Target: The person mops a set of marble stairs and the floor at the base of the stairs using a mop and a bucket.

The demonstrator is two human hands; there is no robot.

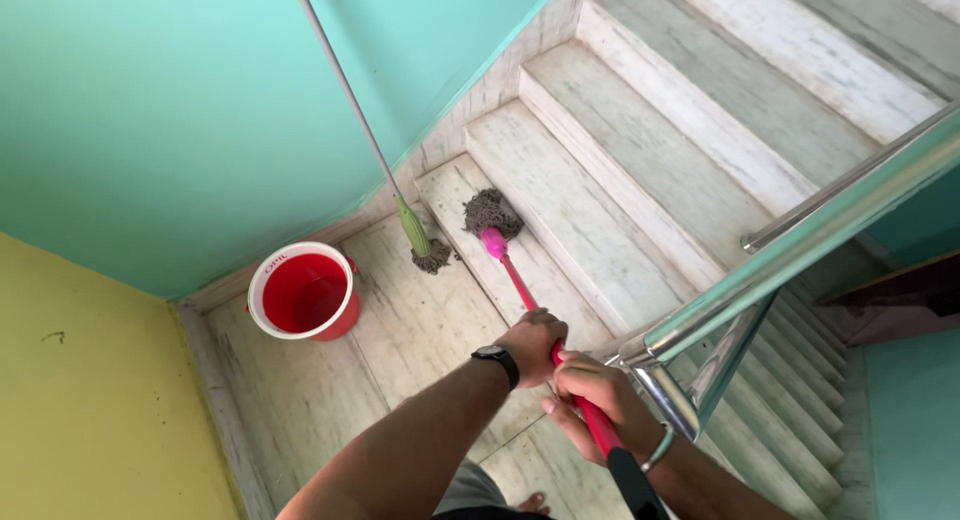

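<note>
Gripping the red mop handle (560,365), our left hand (533,342) with wristwatch sits closed above, and our right hand (592,392) is closed lower, angling it so the grey mop head (490,213) presses the lowest marble stair (520,240). A second mop (420,242) leans on the teal wall (180,110). A red bucket (303,292), white rim with lettering, stands on the landing, and a steel railing (800,250) is at right.

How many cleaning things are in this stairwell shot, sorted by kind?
Mops: 2, the pink-handled mop gripped by the left hand and right hand, and the green-collared mop leaning on the wall
Buckets: 1, the red bucket
Total: 3
</note>
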